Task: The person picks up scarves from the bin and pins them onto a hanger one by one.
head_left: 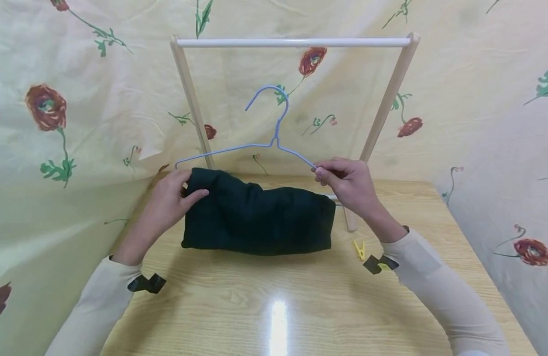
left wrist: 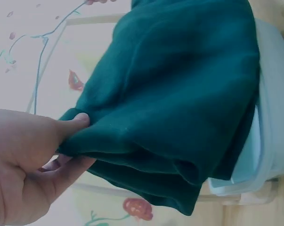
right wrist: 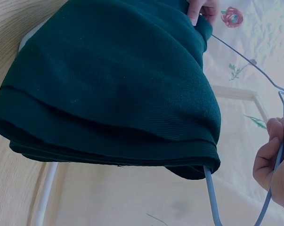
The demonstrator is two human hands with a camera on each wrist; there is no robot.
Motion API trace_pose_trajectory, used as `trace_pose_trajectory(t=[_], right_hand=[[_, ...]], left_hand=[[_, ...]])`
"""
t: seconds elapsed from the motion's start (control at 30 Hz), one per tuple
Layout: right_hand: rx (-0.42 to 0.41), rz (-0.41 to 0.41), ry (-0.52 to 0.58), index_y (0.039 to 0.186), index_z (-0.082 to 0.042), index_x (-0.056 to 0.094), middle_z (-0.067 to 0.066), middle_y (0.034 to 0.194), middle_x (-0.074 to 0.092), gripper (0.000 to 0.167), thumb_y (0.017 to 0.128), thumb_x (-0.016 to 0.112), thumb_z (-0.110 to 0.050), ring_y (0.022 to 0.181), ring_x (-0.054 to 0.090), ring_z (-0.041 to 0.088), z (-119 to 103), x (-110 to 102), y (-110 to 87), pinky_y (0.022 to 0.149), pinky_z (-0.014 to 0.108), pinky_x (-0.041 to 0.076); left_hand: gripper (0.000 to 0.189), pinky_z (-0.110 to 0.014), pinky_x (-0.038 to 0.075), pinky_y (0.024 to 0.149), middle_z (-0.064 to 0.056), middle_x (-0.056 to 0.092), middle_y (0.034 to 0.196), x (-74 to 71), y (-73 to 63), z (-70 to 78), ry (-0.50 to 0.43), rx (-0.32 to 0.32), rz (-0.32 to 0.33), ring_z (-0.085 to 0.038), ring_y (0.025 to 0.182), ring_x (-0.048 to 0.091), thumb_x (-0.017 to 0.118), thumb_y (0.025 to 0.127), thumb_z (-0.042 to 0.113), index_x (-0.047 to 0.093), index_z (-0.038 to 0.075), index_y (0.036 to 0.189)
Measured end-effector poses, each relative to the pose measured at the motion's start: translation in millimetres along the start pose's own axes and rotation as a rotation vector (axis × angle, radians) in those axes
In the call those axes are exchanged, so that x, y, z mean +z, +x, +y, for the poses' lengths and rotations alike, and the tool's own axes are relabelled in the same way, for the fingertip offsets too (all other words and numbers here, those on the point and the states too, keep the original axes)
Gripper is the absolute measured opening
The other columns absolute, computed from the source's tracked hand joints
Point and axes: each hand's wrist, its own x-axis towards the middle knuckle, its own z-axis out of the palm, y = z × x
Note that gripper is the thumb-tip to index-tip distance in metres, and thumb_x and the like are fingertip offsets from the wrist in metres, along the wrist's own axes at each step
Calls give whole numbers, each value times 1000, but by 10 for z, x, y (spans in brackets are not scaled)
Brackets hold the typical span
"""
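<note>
A folded dark green cloth (head_left: 260, 217) hangs over the lower bar of a blue wire hanger (head_left: 276, 131). My left hand (head_left: 169, 198) pinches the cloth's upper left corner; in the left wrist view the thumb lies on top and fingers are beneath the layers. With thumb and fingertips, my right hand (head_left: 350, 185) holds the hanger's right shoulder near its end. The hanger's hook points up, free of the rack. In the right wrist view, the hanger's bent end (right wrist: 210, 193) comes out from the cloth's fold. The rest of the lower bar is hidden inside the cloth.
A wooden rack with a white rail (head_left: 296, 43) stands behind the hanger. One yellow clothespin (head_left: 360, 250) lies on the wooden table (head_left: 229, 301), right of the cloth. The left wrist view shows a pale plastic bin (left wrist: 276, 117) behind the cloth. Flowered fabric (head_left: 100, 99) surrounds the table.
</note>
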Motion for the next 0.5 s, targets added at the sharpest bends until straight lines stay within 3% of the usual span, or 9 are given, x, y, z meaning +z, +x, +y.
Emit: trace_pose_trajectory(t=[0.13,0.2,0.33,0.5], right_hand=[[-5,-4,13,100,13,74,-10,83,72,12,93,65,12,70,68,2,-5,-4,7,69,17,57],[-12,-4,26,100,14,74,-15,82,70,11,93,65,13,70,68,2,-9,-8,18,69,17,57],[-31,-5,30,98,14,74,-13,81,70,11,92,65,14,69,67,3,-26,-27,54,68,17,57],[-41,-9,-18,98,12,75,2,80,72,11,92,66,13,67,67,6,-62,-51,101,67,17,57]], left_hand=[[40,-50,59,77,-23,67,107,47,-34,-20,-35,-45,86,-38,88,70,80,91,22,62,-3,116],[46,-52,60,78,-24,69,110,73,-42,-26,-69,-65,146,-39,87,72,82,88,22,60,-3,121],[49,-52,60,81,-25,69,111,107,-59,-49,-138,-89,251,-40,90,72,83,87,20,58,-4,121],[39,-50,60,77,-23,70,110,116,-72,-108,-133,-41,315,-39,91,74,81,88,16,62,-3,116]])
